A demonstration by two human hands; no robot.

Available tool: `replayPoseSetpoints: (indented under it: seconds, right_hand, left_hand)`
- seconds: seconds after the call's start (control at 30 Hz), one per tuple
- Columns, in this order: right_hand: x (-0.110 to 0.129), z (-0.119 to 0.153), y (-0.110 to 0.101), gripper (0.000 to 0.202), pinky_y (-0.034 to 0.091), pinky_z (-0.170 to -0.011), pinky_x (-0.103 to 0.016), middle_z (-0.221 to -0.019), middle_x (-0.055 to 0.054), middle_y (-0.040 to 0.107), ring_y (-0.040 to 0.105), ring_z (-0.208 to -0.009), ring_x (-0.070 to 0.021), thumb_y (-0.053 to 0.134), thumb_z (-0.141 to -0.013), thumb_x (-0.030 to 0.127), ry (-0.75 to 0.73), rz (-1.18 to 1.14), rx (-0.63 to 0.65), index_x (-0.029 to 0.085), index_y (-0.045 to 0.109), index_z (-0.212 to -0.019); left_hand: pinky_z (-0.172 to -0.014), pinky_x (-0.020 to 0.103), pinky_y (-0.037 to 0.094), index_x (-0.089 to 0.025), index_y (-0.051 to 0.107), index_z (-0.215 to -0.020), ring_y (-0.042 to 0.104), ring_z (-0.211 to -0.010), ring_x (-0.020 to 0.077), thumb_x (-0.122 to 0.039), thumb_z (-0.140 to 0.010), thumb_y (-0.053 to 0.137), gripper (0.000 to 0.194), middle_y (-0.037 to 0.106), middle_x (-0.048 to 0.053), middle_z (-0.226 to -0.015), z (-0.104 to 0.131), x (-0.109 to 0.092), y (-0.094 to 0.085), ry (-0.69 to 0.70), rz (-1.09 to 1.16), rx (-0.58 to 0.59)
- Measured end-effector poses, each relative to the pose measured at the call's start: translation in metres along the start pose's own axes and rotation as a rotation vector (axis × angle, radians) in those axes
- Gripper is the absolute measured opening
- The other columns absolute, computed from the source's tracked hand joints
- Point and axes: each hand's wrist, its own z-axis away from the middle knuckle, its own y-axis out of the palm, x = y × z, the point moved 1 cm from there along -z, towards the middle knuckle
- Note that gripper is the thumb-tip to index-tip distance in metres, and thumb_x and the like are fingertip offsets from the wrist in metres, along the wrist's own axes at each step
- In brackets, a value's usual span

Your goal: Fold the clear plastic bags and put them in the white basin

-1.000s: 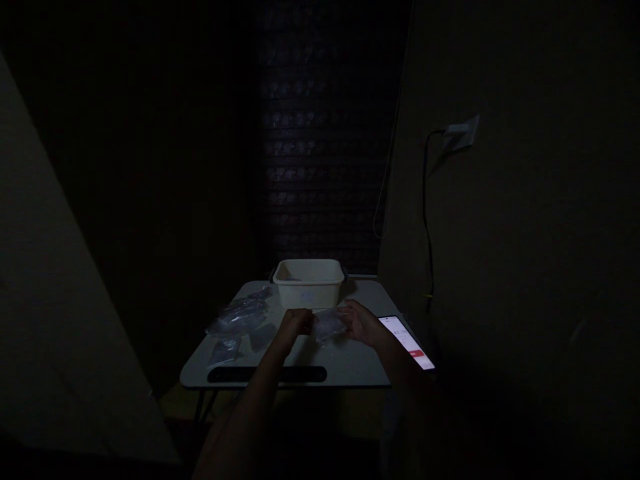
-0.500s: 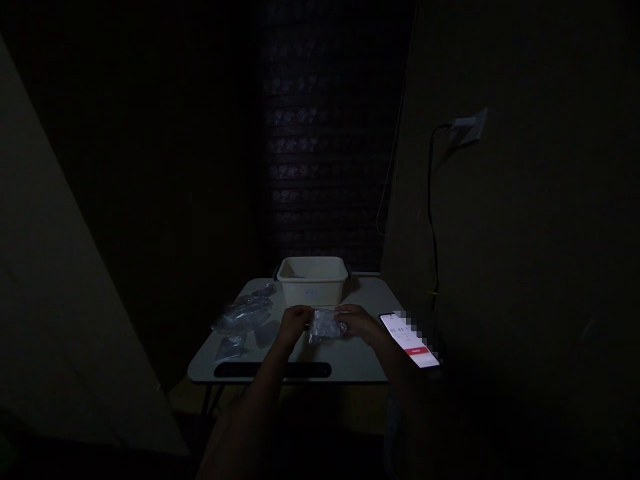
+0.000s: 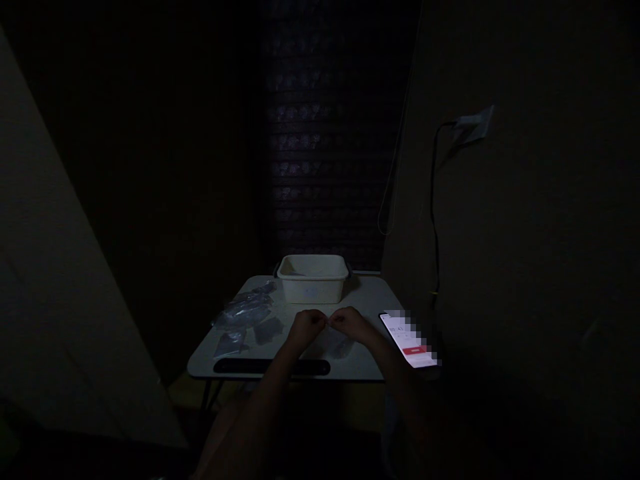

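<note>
Pinching 1 small clear plastic bag (image 3: 339, 345) by its upper edge, left hand (image 3: 306, 327) and right hand (image 3: 352, 324) nearly meeting over the white tabletop (image 3: 367, 295), near the cream rectangular plastic tub (image 3: 313, 291); apparently midway with this one, with more clear plastic bags (image 3: 247, 311) loose at left

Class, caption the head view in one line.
Left hand and right hand pinch a clear plastic packet near a cream rectangular plastic tub on a pale rectangular table.

the pinched bag (image 3: 339, 344) is blurred, and the phone (image 3: 406, 339) is pixelated along its right side.
</note>
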Motion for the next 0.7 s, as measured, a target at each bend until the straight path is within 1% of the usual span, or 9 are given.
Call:
replayPoseSetpoints:
  seconds: [0.1, 0.27, 0.4, 0.57, 0.7]
  right_hand:
    - [0.001, 0.0, 0.0, 0.014, 0.037, -0.05, -0.02, -0.058, -0.003, 0.059, 0.052, -0.055, -0.0117, 0.046, -0.057, 0.019, 0.014, -0.005, -0.001, 0.012, 0.059, -0.057]
    - [0.005, 0.002, -0.002, 0.013, 0.036, -0.049, -0.019, -0.056, -0.002, 0.059, 0.051, -0.054, -0.0109, 0.047, -0.055, 0.015, 0.061, -0.009, 0.002, 0.011, 0.059, -0.057]
    - [0.004, 0.002, -0.003, 0.013, 0.036, -0.05, -0.019, -0.055, -0.002, 0.058, 0.05, -0.054, -0.0109, 0.046, -0.056, 0.017, 0.06, -0.04, 0.001, 0.012, 0.059, -0.055]
    - [0.001, 0.001, -0.003, 0.012, 0.036, -0.05, -0.02, -0.055, -0.001, 0.058, 0.049, -0.054, -0.0111, 0.047, -0.055, 0.017, 0.047, -0.059, 0.004, 0.013, 0.058, -0.053]
    - [0.002, 0.001, -0.002, 0.013, 0.036, -0.05, -0.02, -0.055, -0.002, 0.057, 0.049, -0.054, -0.0114, 0.045, -0.055, 0.017, 0.045, -0.052, -0.015, 0.012, 0.057, -0.053]
  left_hand:
    - [-0.053, 0.019, 0.037, -0.012, 0.059, -0.063, 0.053, -0.058, 0.0115, -0.018, -0.059, 0.039, 0.021, 0.06, 0.003, -0.062, 0.0, -0.001, -0.001, 0.004, 0.02, -0.006]
    - [-0.053, 0.019, 0.038, -0.012, 0.059, -0.062, 0.052, -0.057, 0.0117, -0.02, -0.059, 0.041, 0.019, 0.059, 0.003, -0.06, 0.0, 0.002, -0.007, -0.038, 0.055, -0.062]
    - [-0.053, 0.02, 0.038, -0.012, 0.058, -0.062, 0.052, -0.057, 0.0117, -0.019, -0.059, 0.042, 0.018, 0.059, 0.003, -0.06, 0.001, 0.004, -0.014, -0.076, 0.117, -0.111]
    - [-0.055, 0.021, 0.038, -0.014, 0.058, -0.057, 0.052, -0.058, 0.0129, -0.023, -0.059, 0.045, 0.016, 0.059, 0.003, -0.06, 0.002, 0.006, -0.023, -0.083, 0.161, -0.195]
    - [-0.053, 0.021, 0.038, -0.013, 0.057, -0.057, 0.051, -0.058, 0.0137, -0.025, -0.059, 0.045, 0.018, 0.058, 0.003, -0.057, 0.003, 0.009, -0.026, -0.103, 0.186, -0.212]
